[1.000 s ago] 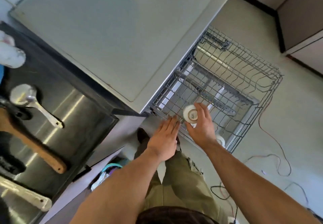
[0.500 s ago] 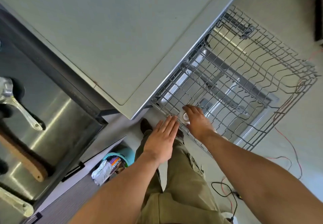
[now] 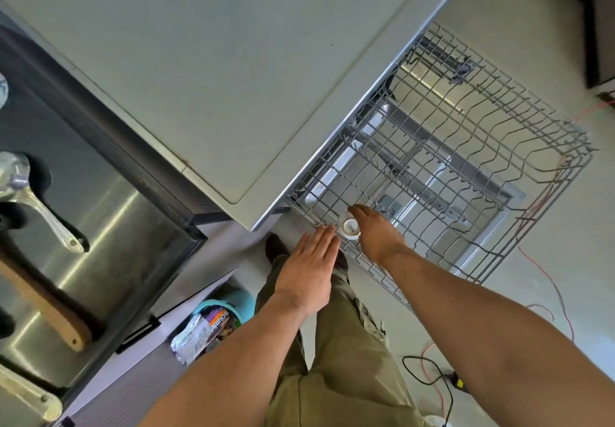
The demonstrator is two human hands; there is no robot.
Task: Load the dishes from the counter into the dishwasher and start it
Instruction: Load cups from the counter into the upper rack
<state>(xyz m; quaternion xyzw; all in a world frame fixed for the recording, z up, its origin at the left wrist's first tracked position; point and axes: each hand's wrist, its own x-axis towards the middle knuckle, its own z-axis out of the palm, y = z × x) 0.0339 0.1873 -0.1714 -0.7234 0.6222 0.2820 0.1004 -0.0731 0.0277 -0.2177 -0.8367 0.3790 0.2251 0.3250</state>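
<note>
While most of the cup [image 3: 349, 228] is covered by the right hand [image 3: 377, 235], only its white upturned base, with a small unreadable mark, can be made out. The cup is clasped from above by the right hand's grip, at the near left corner of the pulled-out wire rack [image 3: 466, 173]; whether it touches the wires cannot be told. The left hand [image 3: 307, 272] is held flat with the fingers straight and together, its grip released, the fingertips just beside the cup at the rack's near edge. Below the rack, a steel dishwasher door is seen through the wires, partly blurred. Left of the rack, a pale grey table [image 3: 199, 70] takes up the upper view. Further left of the rack a steel sink [image 3: 109, 227] is seen, with a metal ladle [image 3: 30, 197] and a wooden handle [image 3: 43, 303], both cut off by the frame edge. Near the rack's left side, lower down, a teal bin [image 3: 229, 305] with a foil wrapper is seen on the floor. Right of the rack, red and black cables [image 3: 552, 290] trail over a pale floor. Olive trousers [image 3: 339, 360] and one dark shoe are seen between the forearms.
</note>
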